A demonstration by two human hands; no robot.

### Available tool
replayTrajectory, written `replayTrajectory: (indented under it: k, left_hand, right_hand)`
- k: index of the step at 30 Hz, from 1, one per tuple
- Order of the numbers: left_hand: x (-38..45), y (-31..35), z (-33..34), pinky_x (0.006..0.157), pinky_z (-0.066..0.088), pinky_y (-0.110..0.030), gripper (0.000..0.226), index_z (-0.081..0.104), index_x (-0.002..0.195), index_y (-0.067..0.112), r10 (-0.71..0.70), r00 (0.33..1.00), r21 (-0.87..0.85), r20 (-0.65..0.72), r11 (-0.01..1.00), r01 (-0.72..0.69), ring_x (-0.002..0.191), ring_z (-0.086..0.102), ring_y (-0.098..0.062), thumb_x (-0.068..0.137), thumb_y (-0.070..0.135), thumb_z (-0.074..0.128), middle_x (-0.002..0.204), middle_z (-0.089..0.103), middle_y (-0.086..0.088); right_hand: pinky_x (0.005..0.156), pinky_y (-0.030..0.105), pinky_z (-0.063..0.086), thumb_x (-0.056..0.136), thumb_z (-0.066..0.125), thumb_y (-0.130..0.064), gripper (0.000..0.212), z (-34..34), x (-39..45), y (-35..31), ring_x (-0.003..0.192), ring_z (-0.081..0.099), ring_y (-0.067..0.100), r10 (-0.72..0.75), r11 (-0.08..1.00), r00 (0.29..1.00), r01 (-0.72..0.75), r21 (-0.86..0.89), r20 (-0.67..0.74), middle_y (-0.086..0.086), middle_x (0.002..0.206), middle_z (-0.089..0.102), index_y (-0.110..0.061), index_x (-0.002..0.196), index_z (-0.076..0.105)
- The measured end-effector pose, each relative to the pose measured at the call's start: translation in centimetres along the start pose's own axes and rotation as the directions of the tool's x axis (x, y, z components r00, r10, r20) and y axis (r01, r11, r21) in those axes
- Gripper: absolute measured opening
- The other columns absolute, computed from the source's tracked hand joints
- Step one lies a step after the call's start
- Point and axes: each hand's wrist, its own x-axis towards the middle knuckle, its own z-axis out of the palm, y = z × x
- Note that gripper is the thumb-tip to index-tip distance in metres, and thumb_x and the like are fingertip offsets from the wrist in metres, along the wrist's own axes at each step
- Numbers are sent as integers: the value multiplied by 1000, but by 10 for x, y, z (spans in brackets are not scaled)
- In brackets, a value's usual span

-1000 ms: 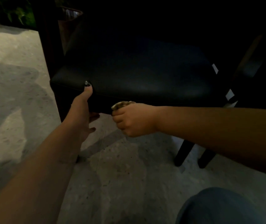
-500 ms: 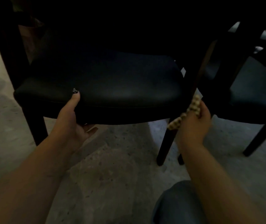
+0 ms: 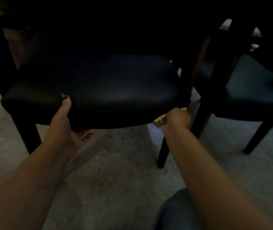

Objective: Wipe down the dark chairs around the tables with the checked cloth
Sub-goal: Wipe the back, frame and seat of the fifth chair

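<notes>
We see one dark padded chair with a black leather-look seat [image 3: 99,87] filling the frame centre, head view, low light. Left hand [image 3: 62,125] clamps the seat's front edge at about 8 o'clock of the seat: thumb on top of the cushion, dark-painted nail visible, fingers curled under the edge, only their tips showing below. Right hand [image 3: 177,117] sits at the seat's front right corner, about 4 o'clock of the seat, fist closed round the beige-and-white checked cloth [image 3: 160,121]. Cloth is bunched; one end sticks out of the fist toward 9 o'clock, a smaller bit shows above the knuckles. Fist is right at the corner where the seat meets the chair's dark front right leg [image 3: 164,151]; we cannot tell whether the cloth actually touches the chair there. Hands are well apart, one per side of the seat front.

Second dark chair with a dark seat [image 3: 248,90] stands at 3 o'clock, just beside the first, legs on the grey speckled stone floor [image 3: 115,180]. A knee in blue denim [image 3: 178,211] shows at 5 o'clock, bottom edge. Everything behind the seat is too dark to read.
</notes>
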Motion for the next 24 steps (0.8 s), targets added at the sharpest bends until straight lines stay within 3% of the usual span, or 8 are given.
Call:
replayTrajectory:
  k: [2, 3, 8, 11, 14, 19, 22, 24]
  left_hand:
    - [-1, 1, -2, 104, 37, -49, 52, 51, 128, 32, -11, 1000, 3, 13, 1000, 11, 106, 62, -26, 87, 65, 51, 122, 61, 3]
    - [-2, 1, -3, 103, 38, -49, 54, 50, 130, 31, -13, 1000, 9, 18, 1000, 13, 106, 63, -26, 87, 65, 51, 122, 61, 3]
    - [-6, 0, -5, 106, 37, -48, 47, 51, 126, 25, -18, 1000, -9, 18, 1000, 18, 101, 64, -22, 92, 58, 49, 106, 63, 5]
    - [-7, 2, -5, 107, 37, -49, 48, 51, 127, 26, -34, 999, -17, 23, 999, 35, 101, 64, -23, 91, 58, 51, 107, 64, 4]
    - [-5, 4, -6, 102, 39, -48, 51, 51, 129, 26, -48, 998, -11, 29, 999, 49, 104, 63, -26, 90, 59, 52, 115, 63, 3]
    - [-3, 4, -3, 100, 38, -47, 52, 49, 133, 27, -46, 999, -1, 9, 999, 46, 107, 61, -27, 91, 59, 50, 123, 59, 2]
    - [-5, 2, -1, 106, 36, -48, 55, 46, 137, 28, -29, 1000, 3, -10, 1000, 29, 108, 60, -26, 92, 59, 48, 126, 58, 1]
    - [-5, 1, 0, 106, 36, -49, 56, 46, 137, 28, -21, 1000, -2, -16, 1000, 21, 107, 61, -26, 92, 59, 49, 124, 59, 2]
  right_hand:
    - [33, 14, 41, 97, 40, -1, 14, -11, 0, -14, 64, 54, 19, 70, 997, 997, -71, 40, 10, 8, 79, 56, -4, 102, 53]
    - [28, 13, 36, 98, 41, -2, 11, -14, 1, -17, 61, 51, 16, 77, 995, 997, -78, 63, 19, 6, 75, 52, -4, 100, 51]
    - [37, 20, 44, 98, 33, -2, 24, -6, -15, -9, 39, 52, 12, 0, 999, 993, -4, 34, 119, 3, 68, 51, -7, 116, 48]
    - [36, 14, 37, 91, 35, 0, 20, -13, -20, -13, 28, 40, 10, 77, 973, 975, -119, 195, 209, 2, 60, 36, -10, 81, 49]
    - [41, 16, 40, 81, 36, 9, 28, -28, -12, -14, 36, 44, 10, 89, 938, 969, -159, 307, 229, 1, 55, 40, -13, 64, 40]
    - [55, 26, 50, 86, 46, 14, 26, -42, 9, -4, 65, 63, 14, -43, 949, 988, -7, 317, 151, 3, 75, 62, -6, 94, 59]
    - [63, 25, 52, 89, 52, 5, 21, -44, 18, 11, 82, 67, 18, -138, 978, 978, 110, 177, 158, 4, 89, 67, -5, 104, 64]
    - [59, 21, 54, 91, 52, 1, 21, -44, 21, 17, 71, 67, 6, -293, 956, 949, 288, 55, 117, 1, 85, 67, -12, 102, 65]
